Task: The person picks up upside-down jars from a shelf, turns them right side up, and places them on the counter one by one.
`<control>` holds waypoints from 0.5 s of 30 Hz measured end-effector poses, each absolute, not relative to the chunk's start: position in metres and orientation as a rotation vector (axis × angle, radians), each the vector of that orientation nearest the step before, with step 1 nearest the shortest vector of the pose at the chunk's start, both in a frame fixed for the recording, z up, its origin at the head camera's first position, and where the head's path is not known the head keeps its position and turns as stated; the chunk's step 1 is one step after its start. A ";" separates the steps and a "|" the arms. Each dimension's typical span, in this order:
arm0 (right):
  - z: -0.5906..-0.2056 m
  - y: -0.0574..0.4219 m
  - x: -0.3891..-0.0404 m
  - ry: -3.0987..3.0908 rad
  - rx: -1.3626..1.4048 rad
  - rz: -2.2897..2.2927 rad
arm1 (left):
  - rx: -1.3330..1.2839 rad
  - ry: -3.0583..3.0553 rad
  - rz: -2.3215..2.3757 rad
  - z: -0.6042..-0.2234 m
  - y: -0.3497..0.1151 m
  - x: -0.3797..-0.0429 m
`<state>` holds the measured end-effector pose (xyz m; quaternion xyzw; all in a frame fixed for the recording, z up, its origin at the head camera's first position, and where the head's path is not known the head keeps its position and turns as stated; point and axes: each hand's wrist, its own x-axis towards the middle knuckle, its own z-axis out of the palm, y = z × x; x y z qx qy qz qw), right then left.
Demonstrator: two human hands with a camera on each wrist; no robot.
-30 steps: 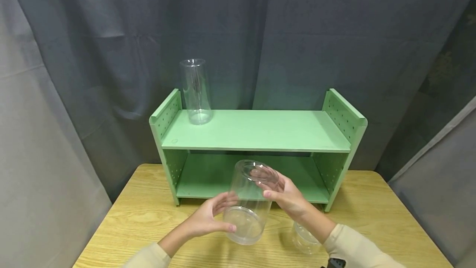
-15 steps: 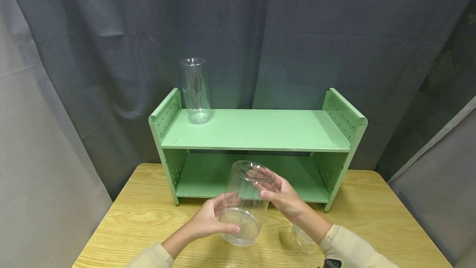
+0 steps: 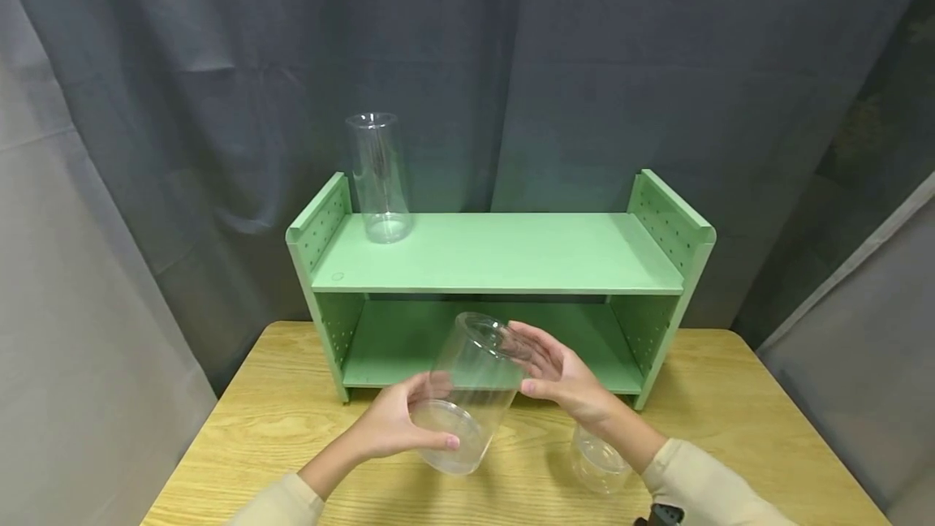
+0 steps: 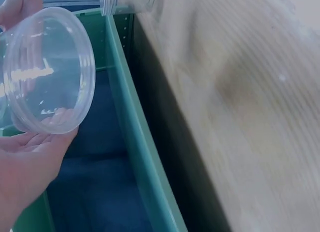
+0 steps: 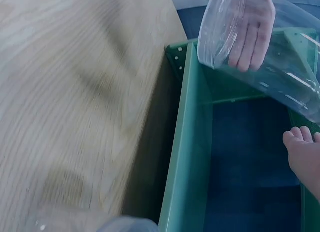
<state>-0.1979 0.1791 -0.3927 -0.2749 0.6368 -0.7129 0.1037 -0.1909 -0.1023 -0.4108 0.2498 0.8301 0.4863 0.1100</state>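
Note:
In the head view a clear plastic jar (image 3: 475, 396) is held tilted over the table, its upper end leaning right. My left hand (image 3: 390, 424) grips its lower end, thumb in front and fingers behind; in the left wrist view the wide ridged end of the jar (image 4: 87, 71) rests over that palm. My right hand (image 3: 566, 380) is beside the upper end, fingers extended and partly seen through the clear wall. In the right wrist view a gap shows between the jar (image 5: 280, 86) and the right fingertips (image 5: 295, 132).
A green two-tier shelf (image 3: 504, 254) stands at the table's back. A tall clear cylinder (image 3: 380, 177) stands upright on its top tier at left. A shorter clear container (image 3: 599, 461) sits on the wooden table (image 3: 730, 428) near my right forearm.
The jar tilts further, its lower end having swung left together with my left hand. My right fingers, earlier at the upper end's wall, have straightened and eased to the right.

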 end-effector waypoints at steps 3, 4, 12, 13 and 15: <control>-0.392 0.184 -0.199 1.936 -0.845 -2.070 | 0.714 2.533 1.332 -0.407 -0.106 -0.192; -0.391 0.185 -0.199 1.966 -0.859 -2.052 | 0.707 2.574 1.288 -0.405 -0.107 -0.192; -0.389 0.188 -0.202 2.294 -0.967 -1.795 | 0.751 2.781 0.936 -0.395 -0.103 -0.190; -0.389 0.187 -0.202 2.333 -0.993 -1.751 | 0.763 2.795 0.896 -0.395 -0.102 -0.189; -0.389 0.183 -0.200 2.430 -1.051 -1.645 | 0.770 2.820 0.822 -0.394 -0.099 -0.188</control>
